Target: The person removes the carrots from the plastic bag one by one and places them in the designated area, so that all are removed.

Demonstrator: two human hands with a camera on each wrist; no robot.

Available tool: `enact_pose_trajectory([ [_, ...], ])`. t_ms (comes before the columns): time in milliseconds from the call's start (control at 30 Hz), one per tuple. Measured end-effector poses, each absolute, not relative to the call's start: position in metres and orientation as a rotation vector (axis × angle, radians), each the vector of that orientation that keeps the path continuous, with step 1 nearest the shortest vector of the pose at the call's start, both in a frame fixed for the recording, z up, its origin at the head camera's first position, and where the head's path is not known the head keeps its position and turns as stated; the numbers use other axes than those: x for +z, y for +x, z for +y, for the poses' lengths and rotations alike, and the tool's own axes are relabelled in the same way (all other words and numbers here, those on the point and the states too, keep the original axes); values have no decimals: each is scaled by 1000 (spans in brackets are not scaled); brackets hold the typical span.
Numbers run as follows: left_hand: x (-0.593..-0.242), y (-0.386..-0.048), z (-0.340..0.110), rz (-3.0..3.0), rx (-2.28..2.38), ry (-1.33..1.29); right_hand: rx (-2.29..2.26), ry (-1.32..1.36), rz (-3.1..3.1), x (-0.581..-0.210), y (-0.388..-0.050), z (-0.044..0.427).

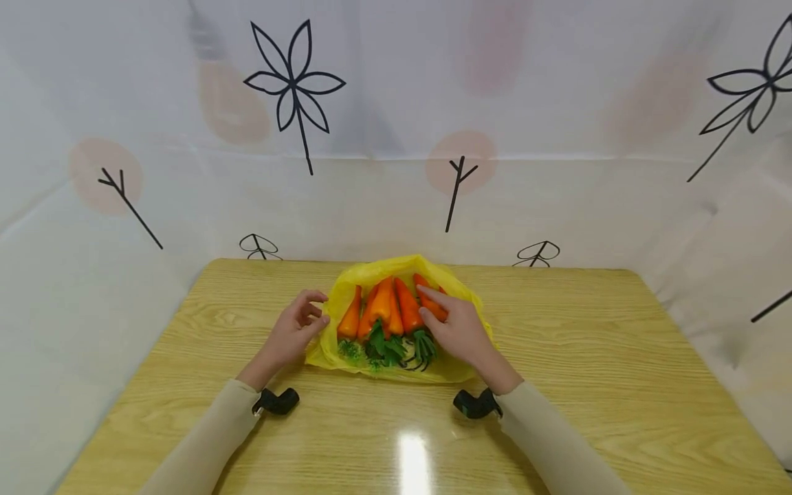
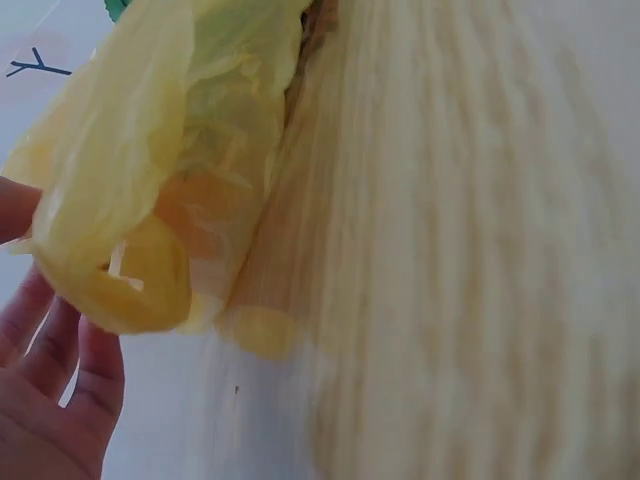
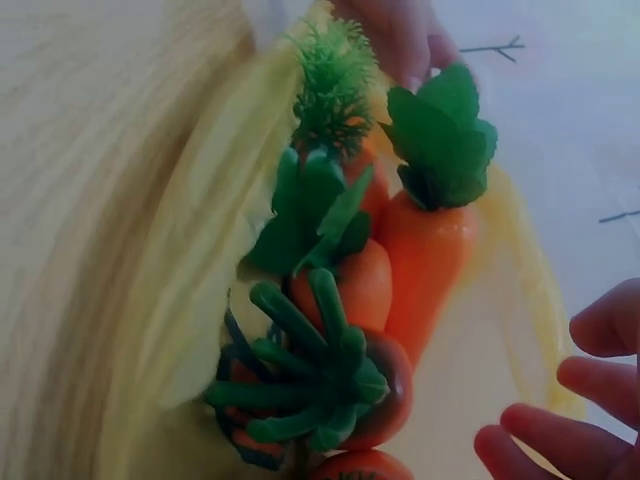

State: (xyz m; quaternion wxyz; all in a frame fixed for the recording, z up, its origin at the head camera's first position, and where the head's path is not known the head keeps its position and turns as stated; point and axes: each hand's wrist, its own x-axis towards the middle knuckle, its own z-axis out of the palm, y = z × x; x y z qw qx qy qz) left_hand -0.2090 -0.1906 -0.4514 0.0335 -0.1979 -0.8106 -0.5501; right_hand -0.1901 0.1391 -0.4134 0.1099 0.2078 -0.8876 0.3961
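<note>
A yellow plastic bag (image 1: pixel 353 275) lies spread with its mouth toward me. Several orange carrots (image 1: pixel 382 302) with green leafy tops (image 1: pixel 386 347) lie in it side by side, leaves toward me, glossy like toys. At the bag's left edge, my left hand (image 1: pixel 291 333) touches the yellow film with its fingertips; thumb and fingers stand apart in the head view. My right hand (image 1: pixel 460 330) reaches over the bag's right side above the carrots, its fingers spread. In the right wrist view the fingers (image 3: pixel 545 435) hold nothing.
Under the bag is a wood-grain table (image 1: pixel 588 385). Behind it hangs a pale cloth backdrop (image 1: pixel 383 199) printed with plant shapes. Black wrist devices (image 1: pixel 278 401) stick out from both sleeves, over the table's near part.
</note>
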Motion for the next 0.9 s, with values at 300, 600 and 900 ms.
enact_pose_trajectory([
  [300, -451, -207, -189, -2648, -1435, -725, 1200, 712, -2687, -408, -198, 141],
  [600, -451, -210, -191, -2742, -1510, -714, 1244, 768, -2738, -395, -202, 136],
  [900, -459, -219, -200, -2627, -1950, -751, 1431, 630, -2722, -401, -206, 117],
])
